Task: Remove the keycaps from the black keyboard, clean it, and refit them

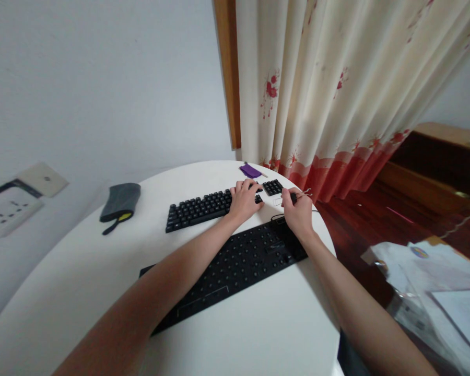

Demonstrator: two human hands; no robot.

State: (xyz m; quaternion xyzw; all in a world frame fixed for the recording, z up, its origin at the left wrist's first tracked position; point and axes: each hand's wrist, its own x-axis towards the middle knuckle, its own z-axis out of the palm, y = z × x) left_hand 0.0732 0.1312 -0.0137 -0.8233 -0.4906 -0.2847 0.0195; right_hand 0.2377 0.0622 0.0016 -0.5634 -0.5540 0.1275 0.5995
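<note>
My left hand [246,199] rests with fingers spread over the right end of a block of loose black keycaps [199,208], laid out in keyboard order. My right hand [298,210] is closed on a keycap puller [306,192]; its thin wire ends stick out past the fingers, and a small black part shows at the thumb. Below both hands lies a black keyboard [238,266] with its keycaps off and the switches bare, partly covered by my left forearm. A separate group of number-pad keycaps [273,187] sits between and beyond my hands.
A grey pouch [121,201] lies at the left of the round white table [258,318]. A purple cloth item [250,171] is near the far edge. Wall sockets [11,211] are at left, a curtain [321,104] behind, and bags with papers [434,282] at right.
</note>
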